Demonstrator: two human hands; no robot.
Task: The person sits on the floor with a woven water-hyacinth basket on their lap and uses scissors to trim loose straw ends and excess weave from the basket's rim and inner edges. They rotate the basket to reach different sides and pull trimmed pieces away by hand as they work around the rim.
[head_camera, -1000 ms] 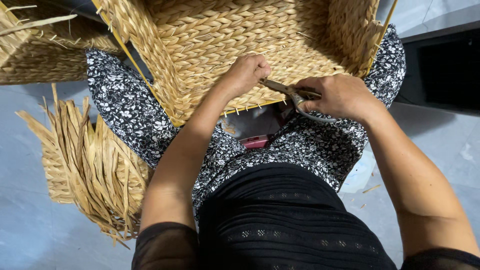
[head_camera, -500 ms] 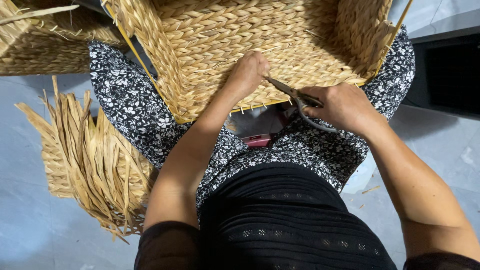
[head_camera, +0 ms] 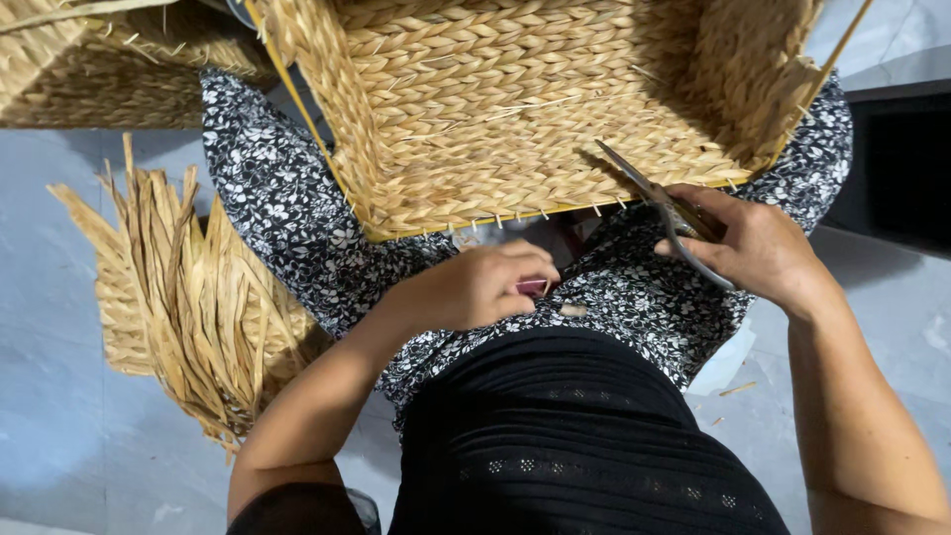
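Scissors (head_camera: 662, 203) sit in the right hand (head_camera: 753, 248), fingers clamped through and around the handles, the closed blades slanting up and left over the near rim of the woven basket (head_camera: 515, 119). That basket, plaited from pale straw over a thin yellow frame, rests on the person's lap against the black-and-white floral skirt (head_camera: 287, 213), its open side facing the camera and short stalk ends sticking out along the lower edge. Left hand (head_camera: 475, 287) lies curled on the lap just below that edge, its grip closed loosely on a small pink object (head_camera: 533, 287) only partly seen. A short straw offcut (head_camera: 573, 310) lies on the skirt just beside it. Left of the lap, a bundle of dried straw leaves (head_camera: 183, 297) fans out on the grey floor (head_camera: 50, 396). Another woven piece (head_camera: 89, 69) fills the upper left corner.
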